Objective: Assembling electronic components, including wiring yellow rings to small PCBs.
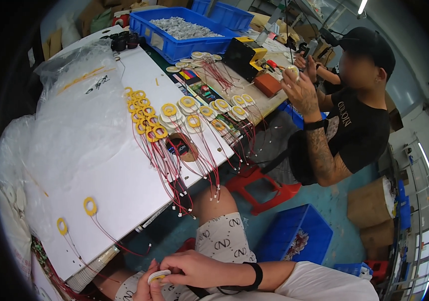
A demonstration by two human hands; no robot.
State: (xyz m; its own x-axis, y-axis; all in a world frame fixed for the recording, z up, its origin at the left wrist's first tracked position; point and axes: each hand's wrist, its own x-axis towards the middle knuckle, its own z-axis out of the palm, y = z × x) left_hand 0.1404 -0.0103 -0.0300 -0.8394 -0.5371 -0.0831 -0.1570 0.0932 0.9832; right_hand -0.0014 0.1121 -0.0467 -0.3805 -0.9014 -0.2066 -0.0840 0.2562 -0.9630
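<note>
We're pinching white coil ring [158, 275] between both hands: right hand [194, 268] gripping, left hand [144, 288] supporting. Two yellow-taped coils [76, 215] lying done just above; stacked batch [146, 118] farther up.

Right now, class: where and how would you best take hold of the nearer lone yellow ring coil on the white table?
Probably pinch the yellow ring coil across its flat rim from above. It lies flat with an open centre, and its thin red lead trails toward the table edge, so come from the side opposite the lead.

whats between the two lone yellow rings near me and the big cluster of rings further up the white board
In the head view, only bare white board separates the two lone rings from the ring cluster, whose red wires trail alongside.
</note>
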